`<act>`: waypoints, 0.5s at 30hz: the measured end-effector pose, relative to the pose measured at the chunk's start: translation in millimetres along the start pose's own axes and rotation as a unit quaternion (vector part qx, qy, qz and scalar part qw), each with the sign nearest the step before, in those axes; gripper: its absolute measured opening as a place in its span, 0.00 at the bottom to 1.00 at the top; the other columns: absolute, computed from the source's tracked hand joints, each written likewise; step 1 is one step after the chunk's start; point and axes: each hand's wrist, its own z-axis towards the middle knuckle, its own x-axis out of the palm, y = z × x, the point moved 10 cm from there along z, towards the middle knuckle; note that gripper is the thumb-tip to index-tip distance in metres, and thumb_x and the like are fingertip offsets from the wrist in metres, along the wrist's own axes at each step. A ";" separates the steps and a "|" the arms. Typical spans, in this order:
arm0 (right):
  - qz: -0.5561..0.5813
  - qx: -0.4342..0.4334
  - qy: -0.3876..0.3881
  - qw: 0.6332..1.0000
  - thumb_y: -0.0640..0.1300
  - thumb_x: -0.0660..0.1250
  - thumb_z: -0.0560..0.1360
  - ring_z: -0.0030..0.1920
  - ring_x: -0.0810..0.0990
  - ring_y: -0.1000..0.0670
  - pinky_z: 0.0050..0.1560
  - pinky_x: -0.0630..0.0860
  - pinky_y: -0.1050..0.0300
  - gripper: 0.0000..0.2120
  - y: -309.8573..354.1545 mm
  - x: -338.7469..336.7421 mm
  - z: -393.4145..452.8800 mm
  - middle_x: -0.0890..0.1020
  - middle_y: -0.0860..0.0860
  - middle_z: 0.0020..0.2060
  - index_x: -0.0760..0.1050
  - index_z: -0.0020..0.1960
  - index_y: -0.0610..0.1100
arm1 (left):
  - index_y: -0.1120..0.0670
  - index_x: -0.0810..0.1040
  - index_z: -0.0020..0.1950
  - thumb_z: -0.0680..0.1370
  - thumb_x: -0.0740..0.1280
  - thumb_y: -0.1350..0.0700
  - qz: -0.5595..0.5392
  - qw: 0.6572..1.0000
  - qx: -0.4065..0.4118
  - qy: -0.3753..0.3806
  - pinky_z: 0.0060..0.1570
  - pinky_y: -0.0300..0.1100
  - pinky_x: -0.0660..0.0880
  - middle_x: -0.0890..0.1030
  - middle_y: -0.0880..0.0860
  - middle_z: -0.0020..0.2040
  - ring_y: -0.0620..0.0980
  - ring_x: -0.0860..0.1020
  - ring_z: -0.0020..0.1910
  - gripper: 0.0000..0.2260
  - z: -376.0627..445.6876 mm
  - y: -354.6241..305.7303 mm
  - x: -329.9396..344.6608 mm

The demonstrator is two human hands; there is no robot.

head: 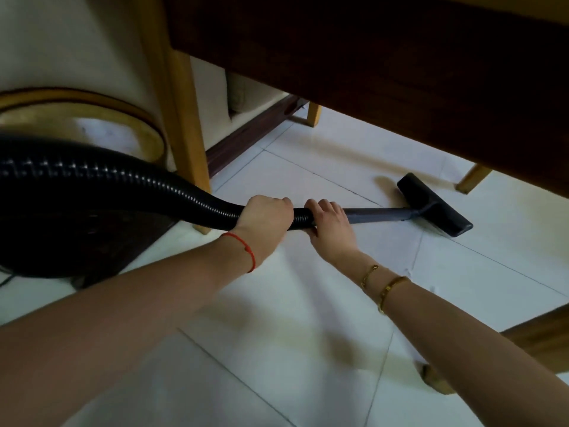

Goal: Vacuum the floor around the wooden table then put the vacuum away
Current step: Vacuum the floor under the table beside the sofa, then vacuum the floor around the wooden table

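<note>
From where I watched, the view was low, looking under the wooden table (385, 57). At about nine o'clock a round gold-rimmed stool (92, 118) sat beside a pale table leg (181, 118), and the black ribbed hose (123, 180) swept in from that edge toward the middle. The left hand (264, 217) was wrapped over the hose end, a red string bracelet (246, 251) at its wrist. Just beside it, toward three o'clock, the right hand (331, 229) was closed around the joint where the hose meets the grey wand (378, 214); gold bracelets (385, 288) hung on that wrist. The two hands were close together but not touching, both clamped on the vacuum.

The wand ran out toward two o'clock to the black floor head (437, 208), which lay flat on the white tiled floor (277, 349) under the table's edge, near another table leg (474, 178).

I judged the vacuuming step was in hand, with putting the machine away not yet begun. The next stroke would call for keeping the head flat and steering it clear of the legs, with the hose kept off the stool.

I could read no brand, label or writing anywhere.
</note>
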 end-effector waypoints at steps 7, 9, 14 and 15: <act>0.055 -0.100 0.090 0.989 0.41 0.71 0.72 0.47 0.74 0.41 0.50 0.68 0.52 0.11 96.3 -19.7 4.4 0.78 0.43 0.46 0.73 0.52 0.42 | 0.56 0.72 0.60 0.81 0.60 0.55 -0.036 0.997 -0.067 0.022 0.44 0.42 0.69 0.80 0.53 0.53 0.52 0.79 0.52 0.10 -72.4 62.9 -45.3; 0.067 -0.125 0.112 0.984 0.42 0.72 0.71 0.44 0.75 0.42 0.48 0.69 0.52 0.10 123.3 -31.4 3.5 0.79 0.44 0.43 0.74 0.50 0.42 | 0.56 0.72 0.59 0.81 0.61 0.54 -0.034 0.993 -0.094 0.063 0.37 0.41 0.66 0.80 0.52 0.51 0.51 0.80 0.49 0.10 -88.6 78.6 -54.5; 0.094 -0.166 0.152 0.970 0.43 0.74 0.67 0.43 0.77 0.43 0.50 0.73 0.47 0.13 189.3 -71.8 -3.4 0.80 0.45 0.41 0.76 0.50 0.43 | 0.57 0.71 0.60 0.80 0.62 0.53 -0.064 0.983 -0.130 0.110 0.46 0.41 0.72 0.80 0.52 0.52 0.51 0.80 0.51 0.12 -133.0 114.1 -90.6; 0.101 -0.164 0.160 0.968 0.43 0.74 0.66 0.44 0.77 0.43 0.50 0.73 0.48 0.14 201.2 -80.0 -6.1 0.80 0.46 0.41 0.76 0.50 0.44 | 0.56 0.71 0.60 0.80 0.61 0.53 -0.067 0.983 -0.133 0.110 0.46 0.41 0.72 0.80 0.52 0.53 0.51 0.80 0.51 0.11 -142.2 119.8 -100.8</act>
